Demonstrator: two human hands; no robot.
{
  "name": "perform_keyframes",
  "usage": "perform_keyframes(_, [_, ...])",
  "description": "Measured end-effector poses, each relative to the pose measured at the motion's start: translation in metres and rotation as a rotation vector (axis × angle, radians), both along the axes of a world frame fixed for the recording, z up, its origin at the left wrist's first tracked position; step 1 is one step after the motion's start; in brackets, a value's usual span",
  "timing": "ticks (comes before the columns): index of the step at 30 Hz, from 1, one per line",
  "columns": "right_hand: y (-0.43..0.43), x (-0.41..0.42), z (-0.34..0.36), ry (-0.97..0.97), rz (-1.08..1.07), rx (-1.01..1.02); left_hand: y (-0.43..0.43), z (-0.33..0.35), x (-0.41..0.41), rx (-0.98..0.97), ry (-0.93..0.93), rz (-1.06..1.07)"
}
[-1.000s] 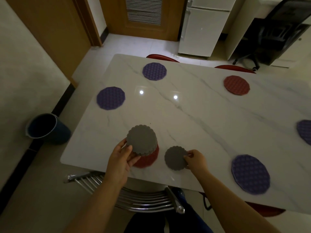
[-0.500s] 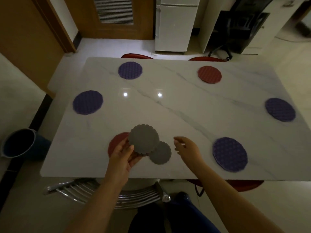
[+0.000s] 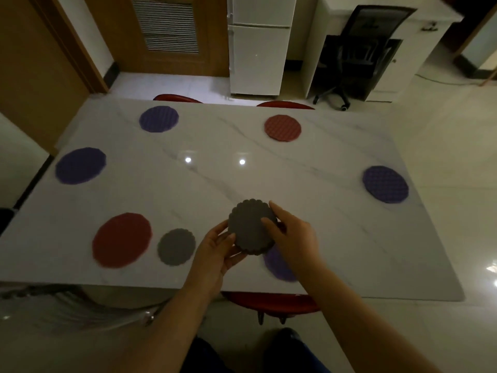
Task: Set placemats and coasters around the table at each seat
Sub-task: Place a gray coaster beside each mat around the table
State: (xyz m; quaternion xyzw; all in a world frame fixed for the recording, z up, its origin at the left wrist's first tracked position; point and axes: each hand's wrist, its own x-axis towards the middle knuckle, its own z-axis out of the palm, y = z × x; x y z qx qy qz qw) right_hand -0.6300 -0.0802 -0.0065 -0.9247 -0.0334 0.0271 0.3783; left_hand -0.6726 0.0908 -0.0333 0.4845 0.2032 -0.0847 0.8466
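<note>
Coaster stack (image 3: 250,227): while poised above the tabletop (image 3: 215,184) over the purple placemat (image 3: 277,265), cupped from below by left hand (image 3: 215,249).
Right hand (image 3: 293,238): pinching the stack's top rim, likely to peel one off.
Laid coaster (image 3: 176,247): just beside red placemat (image 3: 122,239).

Your white marble table (image 3: 215,141) holds: far purple placemat (image 3: 158,119), left-edge purple placemat (image 3: 80,165), right-edge purple placemat (image 3: 385,184), near-edge purple placemat (image 3: 279,267) (partly hidden), far red placemat (image 3: 282,128), near-left red placemat (image 3: 122,239), grey coaster (image 3: 176,246) just beside it.
</note>
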Motion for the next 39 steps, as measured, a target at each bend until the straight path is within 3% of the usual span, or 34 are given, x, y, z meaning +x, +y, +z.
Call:
perform_keyframes(3, [-0.051, 0.003, 0.001, -0.058, -0.027, 0.032, -0.055, -0.006, -0.001, -0.024, 0.009, -0.001])
perform_keyframes(8, [-0.108, 0.013, 0.000, 0.046, -0.114, 0.235, -0.108, -0.007, 0.002, -0.041, 0.038, -0.023])
perform_keyframes(16, [-0.146, 0.023, -0.014, 0.159, -0.189, 0.416, -0.126, -0.012, 0.017, -0.026, 0.086, -0.105])
perform_keyframes(20, [-0.172, 0.024, -0.022, 0.150, -0.340, 0.551, -0.120, -0.015, 0.028, -0.011, 0.095, -0.073])
perform_keyframes(24, [-0.198, 0.014, -0.047, 0.165, -0.449, 0.485, -0.102, -0.019, 0.033, -0.018, 0.102, -0.021])
perform_keyframes(29, [-0.205, 0.009, -0.089, 0.383, -0.565, 0.374, -0.088, -0.024, 0.037, -0.010, 0.091, 0.014])
perform_keyframes(35, [-0.204, 0.010, -0.117, 0.548, -0.603, 0.203, -0.084, -0.029, 0.034, -0.020, 0.106, 0.005])
perform_keyframes(39, [-0.208, 0.007, -0.125, 0.544, -0.585, 0.042, -0.083, -0.032, 0.031, -0.012, 0.114, -0.016])
